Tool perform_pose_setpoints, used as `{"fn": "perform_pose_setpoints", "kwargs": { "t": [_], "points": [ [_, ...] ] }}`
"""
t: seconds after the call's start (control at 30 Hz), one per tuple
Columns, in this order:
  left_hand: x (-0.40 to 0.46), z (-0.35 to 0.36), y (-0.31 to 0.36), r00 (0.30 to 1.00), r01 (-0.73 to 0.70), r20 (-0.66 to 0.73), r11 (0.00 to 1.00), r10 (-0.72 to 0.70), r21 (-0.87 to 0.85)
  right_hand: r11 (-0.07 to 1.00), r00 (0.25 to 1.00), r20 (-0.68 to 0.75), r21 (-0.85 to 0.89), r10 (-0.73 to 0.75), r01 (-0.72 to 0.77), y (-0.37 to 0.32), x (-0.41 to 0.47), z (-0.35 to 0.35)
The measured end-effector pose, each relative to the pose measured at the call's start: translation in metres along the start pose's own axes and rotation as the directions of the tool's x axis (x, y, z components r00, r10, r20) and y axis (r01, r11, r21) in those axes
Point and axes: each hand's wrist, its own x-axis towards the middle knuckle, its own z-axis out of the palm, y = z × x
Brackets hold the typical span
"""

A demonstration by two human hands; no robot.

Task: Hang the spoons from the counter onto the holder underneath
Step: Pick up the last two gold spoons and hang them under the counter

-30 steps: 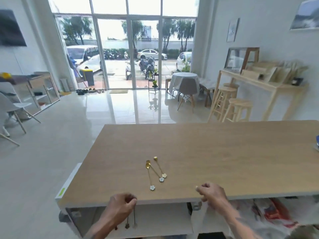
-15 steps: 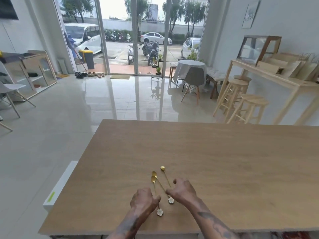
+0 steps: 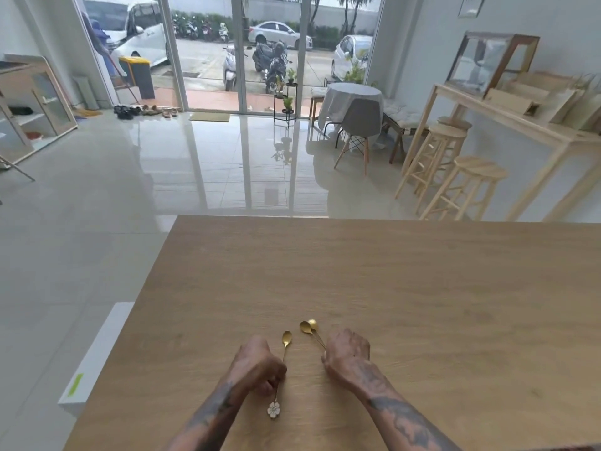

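Note:
Three small gold spoons with white flower ends lie near the front of the wooden counter [image 3: 390,271]. My left hand [image 3: 258,366] is closed around the stem of one spoon [image 3: 286,338]; its bowl points away from me and its flower end [image 3: 273,409] sticks out below my fingers. My right hand [image 3: 347,354] rests over the stems of the other two spoons [image 3: 309,327], whose bowls lie side by side just beyond my fingers. Their flower ends are hidden under that hand. The holder beneath the counter is out of sight.
The counter's left edge drops to a white side panel [image 3: 97,349] and tiled floor. Far off stand wooden stools [image 3: 468,183], a side table with boxes [image 3: 533,118], a grey chair [image 3: 361,125] and glass doors.
My hands rose from below the counter edge onto the spoons. The left one has closed on a spoon and drawn it left, apart from the other two. The view tilted down and closer.

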Motion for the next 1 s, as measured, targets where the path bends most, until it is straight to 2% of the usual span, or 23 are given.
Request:
{"fn": "perform_pose_setpoints", "kwargs": {
  "t": [0.17, 0.4, 0.53, 0.8, 1.0],
  "points": [
    [-0.005, -0.004, -0.008, 0.997, -0.071, 0.013, 0.997, 0.072, -0.042, 0.999, 1.000, 0.011, 0.032, -0.018, 0.018, -0.001, -0.004, 0.000],
    [-0.028, -0.012, -0.021, 0.984, -0.175, -0.012, 0.958, 0.177, -0.226, 0.961, 1.000, -0.011, 0.275, 0.005, -0.001, 0.002, -0.033, -0.014],
    [-0.050, -0.016, -0.011, 0.965, -0.261, -0.071, 0.932, 0.251, -0.252, 0.921, 0.998, -0.064, 0.390, 0.015, 0.011, 0.001, -0.055, -0.035],
    [-0.121, -0.013, 0.009, 0.884, -0.462, -0.220, 0.843, 0.413, -0.276, 0.858, 0.979, -0.199, 0.496, -0.042, 0.137, 0.017, -0.116, -0.078],
    [-0.185, 0.010, -0.006, 0.833, -0.545, -0.309, 0.779, 0.460, -0.311, 0.798, 0.950, -0.295, 0.546, -0.103, 0.256, 0.036, -0.179, -0.090]
  ]
}}
